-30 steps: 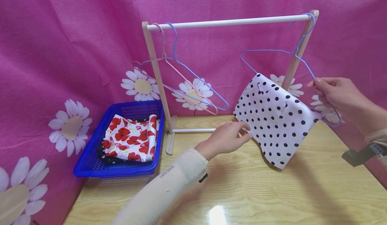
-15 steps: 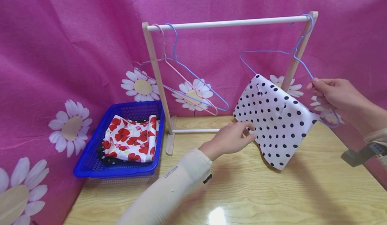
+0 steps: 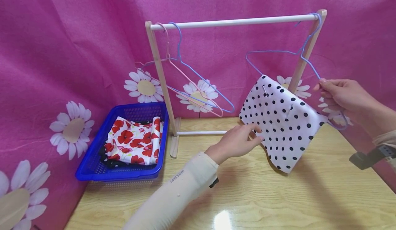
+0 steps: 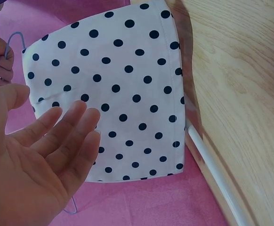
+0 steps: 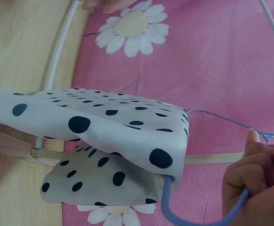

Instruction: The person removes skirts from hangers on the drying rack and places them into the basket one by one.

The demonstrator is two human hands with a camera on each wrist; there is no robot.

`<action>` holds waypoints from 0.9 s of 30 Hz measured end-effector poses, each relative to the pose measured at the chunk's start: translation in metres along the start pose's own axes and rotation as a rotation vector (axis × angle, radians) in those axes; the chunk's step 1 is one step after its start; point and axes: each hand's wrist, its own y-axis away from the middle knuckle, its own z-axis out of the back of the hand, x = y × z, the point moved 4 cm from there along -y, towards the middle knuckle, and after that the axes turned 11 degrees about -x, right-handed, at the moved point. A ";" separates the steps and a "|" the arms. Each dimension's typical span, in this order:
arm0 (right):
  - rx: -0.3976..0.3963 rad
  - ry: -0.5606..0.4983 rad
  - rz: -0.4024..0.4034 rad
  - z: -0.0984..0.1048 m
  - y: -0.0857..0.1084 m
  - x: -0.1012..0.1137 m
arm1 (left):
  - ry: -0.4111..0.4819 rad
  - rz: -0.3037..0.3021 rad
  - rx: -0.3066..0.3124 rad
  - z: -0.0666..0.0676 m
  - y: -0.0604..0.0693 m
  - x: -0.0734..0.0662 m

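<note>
The white, black-dotted cloth [image 3: 279, 127] seems soft, light, best held by its left edge; beside it, the left hand [image 3: 235, 142] is relaxed. The right hand [image 3: 344, 94] grips the blue wire hanger [image 3: 311, 66].

head view faces forward and down; closer wrist views share the dotted cloth [image 4: 123, 94]

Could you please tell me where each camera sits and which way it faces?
Head: on the head, facing forward and down at the rack and blue basket; left hand and right hand show.
Left wrist: on that wrist, facing the dotted cloth; left hand large, right hand partly.
Right wrist: on that wrist, facing the cloth's side; both hands show partly.
All three share the cloth.
</note>
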 end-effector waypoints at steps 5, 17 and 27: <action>0.005 -0.006 0.013 0.001 -0.002 -0.003 | 0.008 0.010 0.002 0.000 0.000 0.002; 0.029 -0.034 0.033 0.000 -0.004 -0.001 | -0.027 0.008 -0.036 -0.001 0.000 0.009; 0.042 -0.055 0.039 -0.003 -0.005 0.002 | 0.010 0.063 -0.048 -0.001 -0.001 0.016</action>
